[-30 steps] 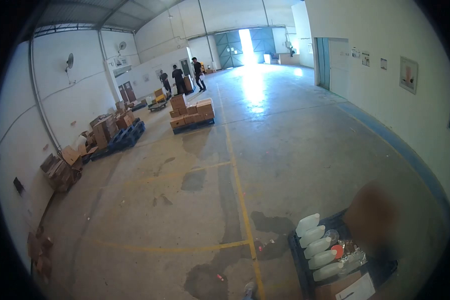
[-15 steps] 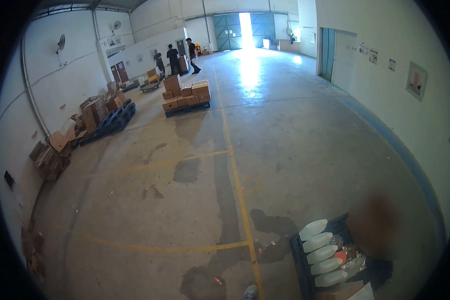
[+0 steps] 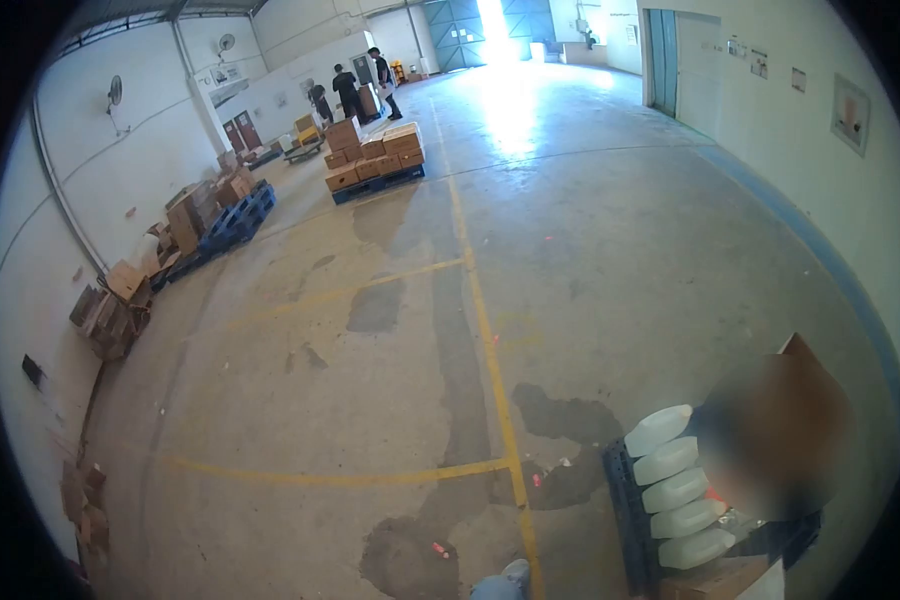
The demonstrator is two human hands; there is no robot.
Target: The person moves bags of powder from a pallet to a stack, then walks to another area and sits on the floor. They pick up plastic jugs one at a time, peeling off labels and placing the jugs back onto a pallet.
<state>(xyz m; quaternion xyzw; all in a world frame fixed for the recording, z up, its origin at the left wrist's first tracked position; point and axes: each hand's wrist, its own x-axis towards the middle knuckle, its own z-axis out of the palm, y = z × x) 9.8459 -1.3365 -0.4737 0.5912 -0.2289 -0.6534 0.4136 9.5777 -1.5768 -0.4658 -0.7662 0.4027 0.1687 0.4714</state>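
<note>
Neither my left hand nor my right hand shows. At the lower right, several translucent white plastic jugs (image 3: 668, 462) lie in a column on a dark blue pallet (image 3: 625, 520). Beside them, a large brown patch (image 3: 785, 430) is smeared, and I cannot make out what it is; a cardboard-like corner (image 3: 794, 345) sticks up at its top. Crumpled clear plastic (image 3: 740, 522) and a bit of red lie partly hidden by the blur. A cardboard box (image 3: 715, 580) is cut off at the bottom edge. My shoe (image 3: 515, 570) stands near the yellow floor line.
A blue pallet stacked with cardboard boxes (image 3: 375, 160) stands farther ahead. More boxes and blue pallets (image 3: 232, 225) line the left wall. Several people (image 3: 346, 92) stand at the back near a cart (image 3: 305, 148). Dark stains (image 3: 410, 550) and small pink scraps mark the floor.
The view has tilted down, so the far scene sits higher. The brown blurred patch now looks larger and covers more of the plastic beside the jugs. More of my leg shows.
</note>
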